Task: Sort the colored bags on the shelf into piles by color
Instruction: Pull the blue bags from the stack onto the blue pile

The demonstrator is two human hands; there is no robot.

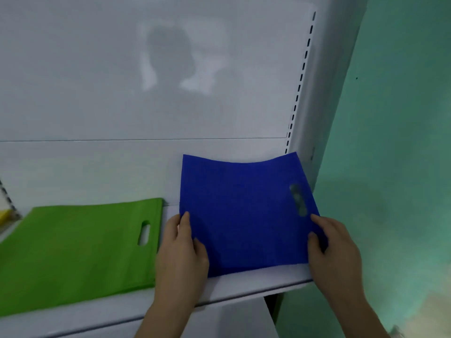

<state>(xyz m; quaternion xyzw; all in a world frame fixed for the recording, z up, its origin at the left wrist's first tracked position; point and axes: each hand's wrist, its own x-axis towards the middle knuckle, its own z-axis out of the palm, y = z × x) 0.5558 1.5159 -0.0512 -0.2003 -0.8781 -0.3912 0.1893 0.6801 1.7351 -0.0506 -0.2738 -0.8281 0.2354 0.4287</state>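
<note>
Blue non-woven bag point(244, 211), flat, die-cut handle slot twd its right edge; sits at right end of white shelf point(256, 282), far edge curling up vs. back panel point(146, 81). Left hand point(181, 250) pinches its near-left corner, thumb on top; right hand point(335, 250) pinches near-right edge, just below the slot. Green bag point(80, 250), same type, lies flat w/ slot showing, beside on left, apart from blue. Yellow item point(5, 214) at far-left edge, too cut off to ID. Step, judged: placing/squaring blue as its own pile. Next calls for: flatten curl, let go, fetch another bag & match by colour.
</note>
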